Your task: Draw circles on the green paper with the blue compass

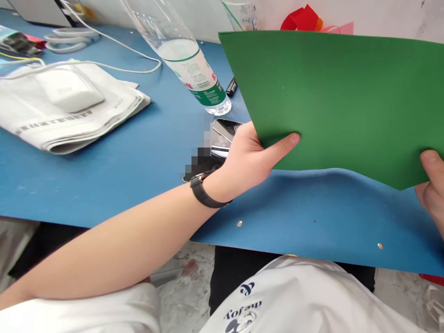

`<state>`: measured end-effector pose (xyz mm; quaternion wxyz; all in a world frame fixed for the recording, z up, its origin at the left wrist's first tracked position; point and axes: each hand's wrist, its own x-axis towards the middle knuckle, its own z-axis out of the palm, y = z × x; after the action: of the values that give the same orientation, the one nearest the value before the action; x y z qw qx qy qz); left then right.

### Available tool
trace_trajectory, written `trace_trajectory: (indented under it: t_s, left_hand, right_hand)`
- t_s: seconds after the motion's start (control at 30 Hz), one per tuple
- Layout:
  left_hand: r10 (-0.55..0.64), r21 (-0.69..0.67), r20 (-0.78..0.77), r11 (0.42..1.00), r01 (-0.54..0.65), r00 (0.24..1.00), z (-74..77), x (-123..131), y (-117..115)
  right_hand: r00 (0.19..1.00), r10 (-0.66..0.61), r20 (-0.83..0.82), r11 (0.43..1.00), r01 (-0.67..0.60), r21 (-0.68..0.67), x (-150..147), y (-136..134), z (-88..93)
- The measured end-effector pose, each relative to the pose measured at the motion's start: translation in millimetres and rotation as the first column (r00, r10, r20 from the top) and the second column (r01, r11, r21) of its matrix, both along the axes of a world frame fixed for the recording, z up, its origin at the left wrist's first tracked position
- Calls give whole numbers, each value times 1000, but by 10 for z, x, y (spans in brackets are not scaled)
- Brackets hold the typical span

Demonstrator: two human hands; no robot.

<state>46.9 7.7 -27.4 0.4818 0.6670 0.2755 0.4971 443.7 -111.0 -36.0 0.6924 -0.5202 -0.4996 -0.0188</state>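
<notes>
A sheet of green paper (333, 97) is held up above the blue table, tilted towards me and slightly bowed along its lower edge. My left hand (251, 157) grips its lower left corner, thumb on the front and fingers behind, out of sight. At the right edge of the view my right hand (433, 182) pinches the sheet's lower right side with the thumb in front; part of this hand is cut off. Behind my left wrist lies a dark, shiny, phone-like object (224, 132), partly blurred out and partly covered by the hand.
A clear plastic bottle (194, 69) with a green and white label stands beyond my left hand, near a black pen (231, 87). Folded newspaper (114, 115) carries a white box-like object (71, 88) on the left. A white cable (138, 71) crosses the table (156, 138). Red paper (301, 19) shows at the back.
</notes>
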Motion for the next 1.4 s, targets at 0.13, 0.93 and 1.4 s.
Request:
trace_trajectory:
  t_s: [0.13,0.93,1.4]
  left_hand:
    - [-37,40,38,999,36,999,19,-52,40]
    - [-117,253,235,966,55,965,148,-50,112]
    - [-79,31,322,997,73,943,160,-14,-44]
  right_hand:
    - [991,117,-58,988,-110,113,19,21,97]
    - [945,-24,-325,964,-64,-258,-300,-101,424]
    - [974,-37,-224,982,-5,-186,-94,-158,240]
